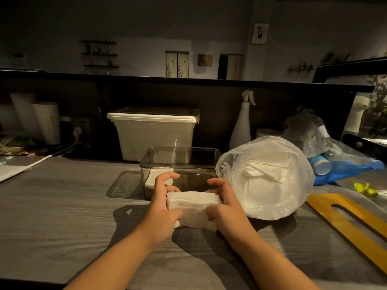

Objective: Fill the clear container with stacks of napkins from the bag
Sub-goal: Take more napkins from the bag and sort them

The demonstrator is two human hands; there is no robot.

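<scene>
A white stack of napkins is held just in front of the clear container, a little above the grey counter. My left hand grips its left end and my right hand grips its right end, thumbs toward me. Inside the container some white napkins show at the left side. To the right lies a clear plastic bag on its side, open mouth facing me, with more white napkins inside.
A large white lidded bin stands behind the container, a white spray bottle to its right. Blue bottles in plastic lie behind the bag. A yellow wooden board lies at the right. The container's lid lies under it.
</scene>
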